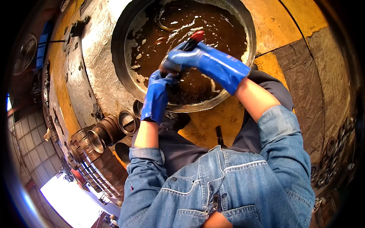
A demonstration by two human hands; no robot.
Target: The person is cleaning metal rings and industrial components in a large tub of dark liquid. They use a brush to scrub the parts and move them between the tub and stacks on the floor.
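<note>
Both my hands wear long blue rubber gloves and meet above a wide, round metal basin (118, 49) of brown, foamy liquid (224, 41). My right hand (186, 57) is closed round a tool with a black handle and a red end (197, 36). The tool's working end is hidden and smeared by motion. Lower and to the left, my left hand (159, 81) grips a dark metal part (170, 68), whose full shape is covered by the gloves. The two hands nearly touch at this part, over the basin's near-left side.
Rusty metal rings (98, 138) stand in rows left of my legs, close to the basin. Several dark ring-shaped parts (332, 148) lie at the far right. A brown sheet (300, 68) covers part of the yellow floor (270, 19). Behind the rings is a grey metal sheet (97, 41).
</note>
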